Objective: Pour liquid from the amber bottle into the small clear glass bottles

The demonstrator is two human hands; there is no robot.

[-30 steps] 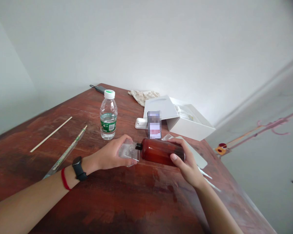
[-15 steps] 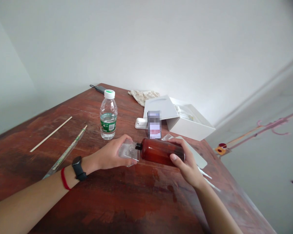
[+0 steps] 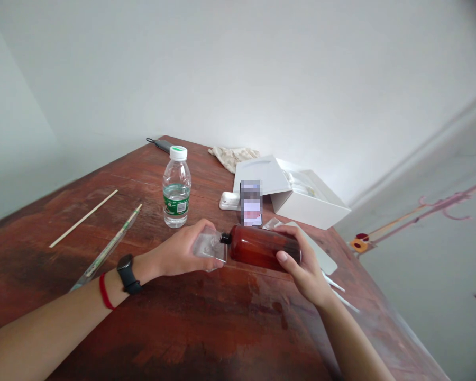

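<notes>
My right hand (image 3: 303,267) is wrapped round an amber brown bottle (image 3: 257,247), which lies almost level above the wooden table (image 3: 206,323), its black neck pointing left. The neck meets the rim of a small clear container (image 3: 210,246) that my left hand (image 3: 178,251) grips from the left side. A black watch and a red string sit on my left wrist. Whether liquid is flowing I cannot make out.
A water bottle (image 3: 176,186) with a white cap stands behind my left hand. An upright phone (image 3: 250,202), an open white box (image 3: 297,193), a crumpled cloth (image 3: 234,156), a thin wooden stick (image 3: 83,218) and a wrapped stick (image 3: 111,246) lie around. The table's right edge runs near my right forearm.
</notes>
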